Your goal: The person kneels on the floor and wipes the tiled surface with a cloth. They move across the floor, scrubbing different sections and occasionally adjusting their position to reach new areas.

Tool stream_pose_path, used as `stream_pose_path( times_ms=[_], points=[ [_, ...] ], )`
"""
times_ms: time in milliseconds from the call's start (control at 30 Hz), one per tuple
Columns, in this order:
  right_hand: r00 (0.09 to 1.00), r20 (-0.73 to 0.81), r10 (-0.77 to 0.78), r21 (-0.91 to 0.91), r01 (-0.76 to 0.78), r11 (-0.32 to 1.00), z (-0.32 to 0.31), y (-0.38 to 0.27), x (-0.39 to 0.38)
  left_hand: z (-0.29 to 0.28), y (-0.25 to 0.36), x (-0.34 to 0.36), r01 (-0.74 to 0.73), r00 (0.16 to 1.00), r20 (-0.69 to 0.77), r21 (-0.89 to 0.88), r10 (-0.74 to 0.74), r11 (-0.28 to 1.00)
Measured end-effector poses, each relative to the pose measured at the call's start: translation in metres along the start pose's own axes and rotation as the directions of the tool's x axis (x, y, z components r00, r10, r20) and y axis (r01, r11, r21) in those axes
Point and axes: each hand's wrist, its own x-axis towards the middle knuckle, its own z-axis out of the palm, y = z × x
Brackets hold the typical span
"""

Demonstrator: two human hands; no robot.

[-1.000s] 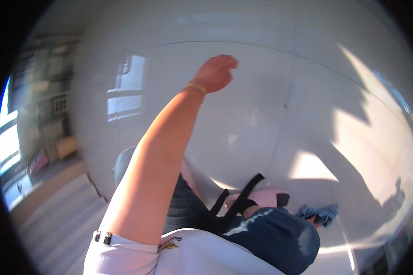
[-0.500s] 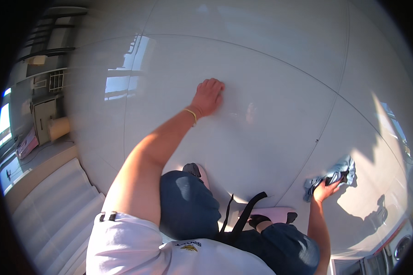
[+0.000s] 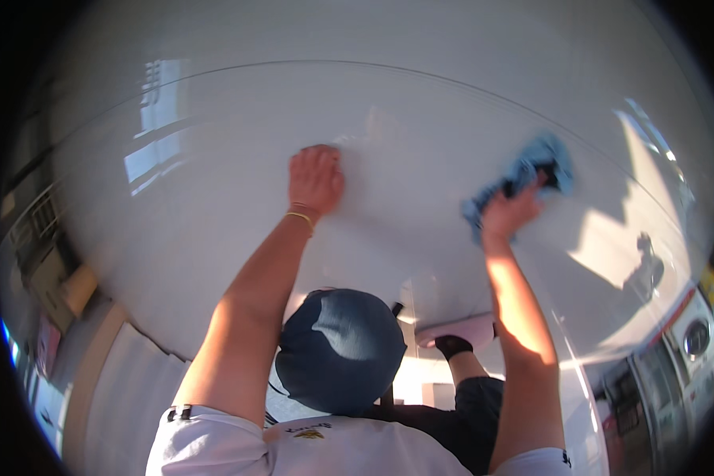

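Observation:
My right hand (image 3: 514, 208) grips a crumpled light blue cloth (image 3: 549, 152) with dark patches, pressed on the glossy pale tiled floor (image 3: 420, 198) ahead of me to the right. The cloth spreads out on both sides of the fingers, and this area is a little blurred. Farther left, my left hand (image 3: 317, 181) bears on the floor, its fingers curled in and nothing seen in them. A thin yellow band (image 3: 300, 217) circles that wrist. My bent knee (image 3: 341, 349), in dark blue cloth, stands between the two arms.
A pink slipper (image 3: 456, 329) is on my right foot. At the left edge are a white ridged panel (image 3: 135, 381) and a tan cylinder (image 3: 79, 289). A white front-loading machine (image 3: 696, 337) stands at the far right. Sunlight and a shadow fall on the floor at right.
My right hand has swept the cloth forward and leftward from near my right foot. My left hand stays on the floor, while the whole view has turned and shifted.

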Motion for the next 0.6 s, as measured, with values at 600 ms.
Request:
stream_pose_path(
  times_ms=[600],
  points=[
    [0.754, 0.217, 0.62, 0.83, -0.477, 0.29, -0.148, 0.028, -0.105, 0.031, -0.022, -0.002, -0.094, 0.992, 0.101, 0.163, 0.078, 0.982]
  ],
)
